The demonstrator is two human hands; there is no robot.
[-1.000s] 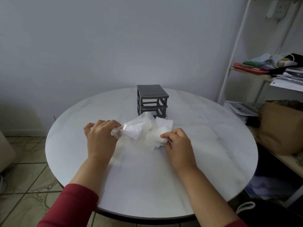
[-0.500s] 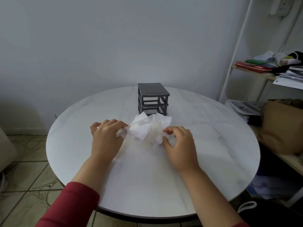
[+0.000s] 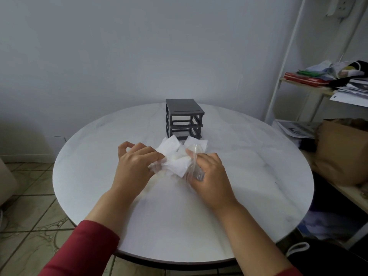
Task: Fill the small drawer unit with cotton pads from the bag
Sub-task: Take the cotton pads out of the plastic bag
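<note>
Grey drawer unit [image 3: 184,116] upright; crumpled bag [image 3: 175,156] just before it.

Clear plastic bag [image 3: 192,163] of white cotton pads [image 3: 171,146] is gripped at both ends by L hand [image 3: 137,162] & R hand [image 3: 211,177] over round white table [image 3: 258,176]. Dark grey drawer unit [image 3: 184,118] is seen upright just behind; shelf [image 3: 310,90] w/ papers at R.

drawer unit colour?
Dark grey all over, frame and top; the drawer unit shows best in the head view.
</note>
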